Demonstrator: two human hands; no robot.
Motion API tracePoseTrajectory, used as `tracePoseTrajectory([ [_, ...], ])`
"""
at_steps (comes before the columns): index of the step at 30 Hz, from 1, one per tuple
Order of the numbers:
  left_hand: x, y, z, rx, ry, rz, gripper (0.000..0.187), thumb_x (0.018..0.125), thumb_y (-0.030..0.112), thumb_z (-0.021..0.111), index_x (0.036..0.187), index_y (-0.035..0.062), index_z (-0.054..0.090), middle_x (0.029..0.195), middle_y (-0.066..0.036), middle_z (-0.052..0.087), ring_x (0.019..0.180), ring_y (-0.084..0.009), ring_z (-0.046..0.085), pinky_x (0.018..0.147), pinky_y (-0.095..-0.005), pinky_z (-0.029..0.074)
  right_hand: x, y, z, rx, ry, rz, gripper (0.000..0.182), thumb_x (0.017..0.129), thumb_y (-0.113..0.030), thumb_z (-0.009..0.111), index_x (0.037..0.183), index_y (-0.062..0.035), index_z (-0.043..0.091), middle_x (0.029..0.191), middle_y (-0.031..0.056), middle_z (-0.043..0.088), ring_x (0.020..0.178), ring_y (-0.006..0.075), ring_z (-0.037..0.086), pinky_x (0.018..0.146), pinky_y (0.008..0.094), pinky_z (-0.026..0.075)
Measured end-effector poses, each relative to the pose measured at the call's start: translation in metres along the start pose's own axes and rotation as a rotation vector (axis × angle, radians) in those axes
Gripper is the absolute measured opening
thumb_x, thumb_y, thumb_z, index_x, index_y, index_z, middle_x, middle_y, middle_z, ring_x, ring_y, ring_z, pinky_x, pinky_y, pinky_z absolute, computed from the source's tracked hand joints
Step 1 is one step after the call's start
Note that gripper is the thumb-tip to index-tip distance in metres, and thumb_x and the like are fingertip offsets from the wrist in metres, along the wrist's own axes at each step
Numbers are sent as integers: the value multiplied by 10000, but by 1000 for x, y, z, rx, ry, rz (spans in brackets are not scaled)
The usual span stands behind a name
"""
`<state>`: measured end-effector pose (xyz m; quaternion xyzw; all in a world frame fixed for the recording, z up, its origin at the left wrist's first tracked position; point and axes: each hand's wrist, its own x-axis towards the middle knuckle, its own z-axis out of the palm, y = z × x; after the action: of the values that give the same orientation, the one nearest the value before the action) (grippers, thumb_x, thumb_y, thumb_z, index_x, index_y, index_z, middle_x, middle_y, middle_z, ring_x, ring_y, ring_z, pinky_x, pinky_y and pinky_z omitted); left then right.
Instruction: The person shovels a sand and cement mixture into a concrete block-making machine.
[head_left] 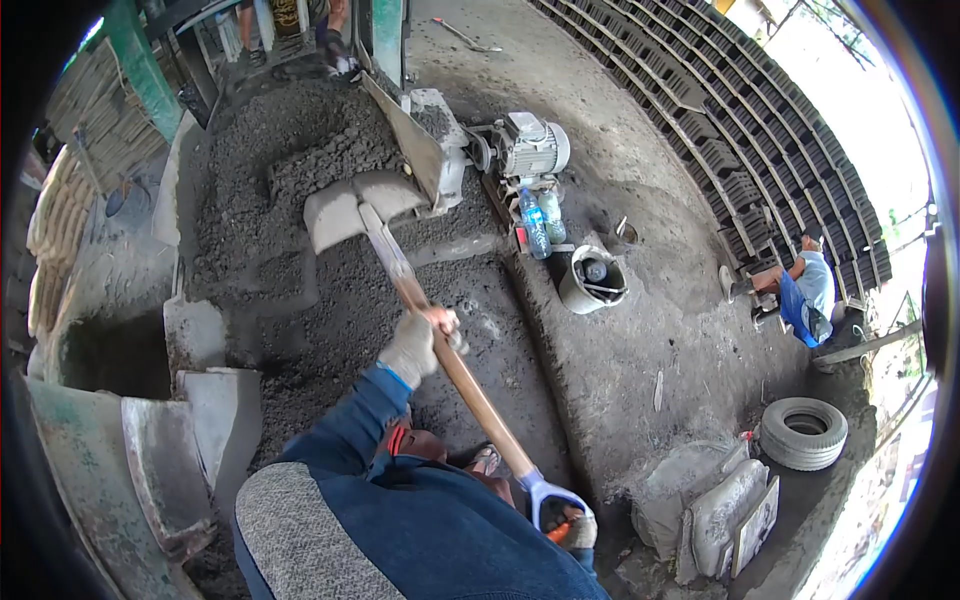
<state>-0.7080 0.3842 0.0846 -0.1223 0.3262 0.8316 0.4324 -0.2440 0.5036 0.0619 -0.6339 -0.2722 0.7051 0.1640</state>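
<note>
A shovel (pixel 465 390) with a wooden shaft slants across the view. Its broad grey blade rests at the near edge of a heap of dark, damp, gravelly mix (pixel 300 135). Midway along the shaft, my gloved left hand (pixel 412 348) is wrapped round the wood. Down at the lower right, my gloved right hand (pixel 575 528) closes on the pale D-shaped grip at the shaft's end; part of that hand is hidden by the handle and my sleeve.
An electric motor (pixel 535 147) stands right of the heap, with plastic bottles (pixel 537 225) and a bucket (pixel 577 295) nearby. A tire (pixel 803 432) and stacked slabs (pixel 715 510) lie lower right. Another person (pixel 812 285) crouches by long racks of dark blocks (pixel 745 190). Someone's legs show at the top.
</note>
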Motion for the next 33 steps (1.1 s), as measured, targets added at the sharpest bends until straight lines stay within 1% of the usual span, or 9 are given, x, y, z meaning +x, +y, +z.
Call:
tracePoseTrajectory([
  [8, 92, 220, -27, 147, 57, 272, 131, 779, 49, 558, 676, 58, 478, 640, -84, 476, 509, -235, 478, 525, -437, 451, -48, 2, 255, 39, -527, -327, 211, 902, -195, 670, 999, -34, 576, 764, 64, 605, 650, 183, 601, 573, 327, 528],
  [13, 97, 283, -11, 155, 92, 450, 141, 856, 114, 623, 848, 92, 484, 650, -45, 495, 540, -197, 512, 536, -383, 473, -86, -46, 298, -233, -907, -714, 154, 957, -205, 605, 905, -82, 527, 790, 24, 586, 658, 148, 575, 622, 329, 489],
  [15, 70, 256, 21, 1, -13, 351, 213, 884, 209, 651, 879, 93, 473, 648, -48, 491, 556, -211, 515, 580, -400, 482, -114, -100, 261, 258, -1212, -316, 123, 893, -169, 625, 898, -148, 504, 716, -26, 484, 616, 124, 490, 593, 330, 444],
  [18, -6, 192, 83, -294, -232, 144, 316, 894, 329, 669, 877, 89, 465, 714, -76, 492, 709, -244, 554, 767, -477, 490, -131, -179, 172, 49, -779, -766, 200, 838, -206, 685, 925, -126, 523, 727, -27, 487, 565, 94, 482, 461, 290, 408],
  [22, -36, 130, 112, -295, -266, 201, 560, 895, 541, 622, 1016, 10, 493, 857, -129, 584, 893, -303, 586, 895, -525, 465, -125, -290, 97, -470, -155, -1644, 381, 822, -254, 712, 1072, 17, 614, 905, 71, 620, 746, 180, 611, 667, 292, 508],
  [26, -46, 65, 124, -15, -578, 240, 719, 956, 664, 378, 1119, 1, 604, 1109, -229, 649, 1025, -338, 629, 911, -511, 478, -181, -359, 123, -260, 208, -2353, 196, 897, -180, 643, 957, 5, 658, 845, 93, 639, 717, 216, 617, 670, 332, 522],
  [28, -55, 43, 122, 87, -847, 334, 746, 943, 692, 381, 1136, 4, 595, 1111, -214, 649, 999, -313, 633, 900, -493, 481, -213, -414, 109, -242, 350, -2593, 240, 887, -167, 657, 968, 59, 658, 902, 133, 662, 783, 236, 648, 711, 360, 562],
  [31, -78, 23, 121, 100, -874, 431, 809, 923, 731, 371, 1182, -5, 584, 1179, -202, 635, 1067, -293, 607, 946, -472, 451, -282, -469, 130, -307, 833, -2878, 271, 902, -198, 663, 927, 71, 682, 916, 149, 689, 784, 248, 674, 719, 374, 580],
  [33, -67, 24, 109, 75, -894, 480, 862, 909, 743, 374, 1184, -47, 581, 1198, -205, 626, 1122, -331, 584, 973, -497, 432, -326, -473, 191, -202, 656, -3014, 260, 912, -215, 651, 905, 44, 660, 872, 124, 662, 742, 226, 658, 687, 363, 567],
])
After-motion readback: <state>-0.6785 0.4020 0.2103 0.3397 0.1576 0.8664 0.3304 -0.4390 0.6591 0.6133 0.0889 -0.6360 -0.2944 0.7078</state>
